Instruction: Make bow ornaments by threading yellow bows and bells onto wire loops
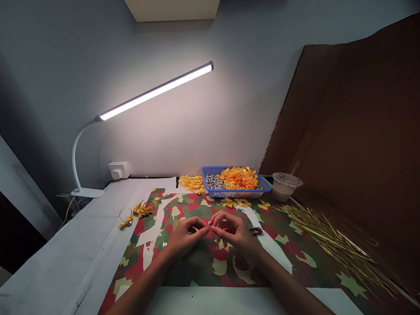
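The left hand (188, 236) and right hand (235, 229) met in narrow fingertip pinches above the camouflage-patterned sheet (183, 273), their contents, if any, too small to tell; a loosened pinch could have lost a tiny piece against the mottled print.

Shiny metallic-looking beads (215, 182), satiny yellow bows (238, 178), plastic basket (236, 192), matt cardboard (354, 109)
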`<state>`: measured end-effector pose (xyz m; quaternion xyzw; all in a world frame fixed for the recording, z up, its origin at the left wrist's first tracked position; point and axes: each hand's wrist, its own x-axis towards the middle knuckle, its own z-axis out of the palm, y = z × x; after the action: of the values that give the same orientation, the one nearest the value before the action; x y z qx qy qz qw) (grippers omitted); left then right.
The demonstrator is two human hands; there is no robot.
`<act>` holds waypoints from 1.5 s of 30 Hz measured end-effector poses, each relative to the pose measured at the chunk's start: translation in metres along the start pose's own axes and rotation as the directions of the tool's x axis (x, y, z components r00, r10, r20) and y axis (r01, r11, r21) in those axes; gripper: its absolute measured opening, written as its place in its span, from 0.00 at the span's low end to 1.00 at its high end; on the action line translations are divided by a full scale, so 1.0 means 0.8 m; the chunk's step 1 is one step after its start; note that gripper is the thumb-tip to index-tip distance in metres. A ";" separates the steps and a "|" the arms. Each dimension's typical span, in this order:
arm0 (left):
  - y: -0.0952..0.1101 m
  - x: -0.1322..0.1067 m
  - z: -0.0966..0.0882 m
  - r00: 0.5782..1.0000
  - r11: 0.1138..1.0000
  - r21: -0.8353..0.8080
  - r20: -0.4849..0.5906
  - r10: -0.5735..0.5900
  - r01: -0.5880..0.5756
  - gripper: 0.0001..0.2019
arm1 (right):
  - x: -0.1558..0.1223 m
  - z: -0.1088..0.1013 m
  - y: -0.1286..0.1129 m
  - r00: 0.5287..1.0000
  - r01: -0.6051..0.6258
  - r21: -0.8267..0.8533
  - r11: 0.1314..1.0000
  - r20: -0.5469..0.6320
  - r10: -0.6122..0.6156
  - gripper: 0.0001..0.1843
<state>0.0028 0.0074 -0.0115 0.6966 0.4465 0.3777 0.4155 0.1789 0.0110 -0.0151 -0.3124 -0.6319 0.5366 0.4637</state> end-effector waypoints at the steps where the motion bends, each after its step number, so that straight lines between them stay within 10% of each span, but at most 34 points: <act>1: 0.000 0.000 0.000 1.000 1.000 0.002 0.008 0.003 -0.003 0.15 | 0.000 0.000 0.002 0.999 -0.027 0.018 0.999 0.020 0.027 0.19; 26: 0.005 0.001 0.003 0.988 0.987 -0.025 -0.004 -0.156 0.156 0.16 | 0.009 0.005 0.021 0.970 -0.183 0.098 0.978 -0.141 0.196 0.25; 34: 0.001 0.004 0.001 0.971 0.969 -0.089 -0.030 -0.236 0.232 0.19 | -0.003 0.005 0.014 0.994 0.032 -0.257 0.966 -0.093 -0.058 0.08; 45: -0.003 0.005 -0.002 0.960 0.946 -0.180 -0.020 -0.278 0.270 0.17 | -0.002 -0.011 0.020 0.918 0.380 -0.656 0.652 0.179 -0.354 0.17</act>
<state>0.0017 0.0119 -0.0125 0.5798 0.5133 0.3696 0.5136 0.1861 0.0164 -0.0308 -0.3163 -0.8413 0.1687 0.4046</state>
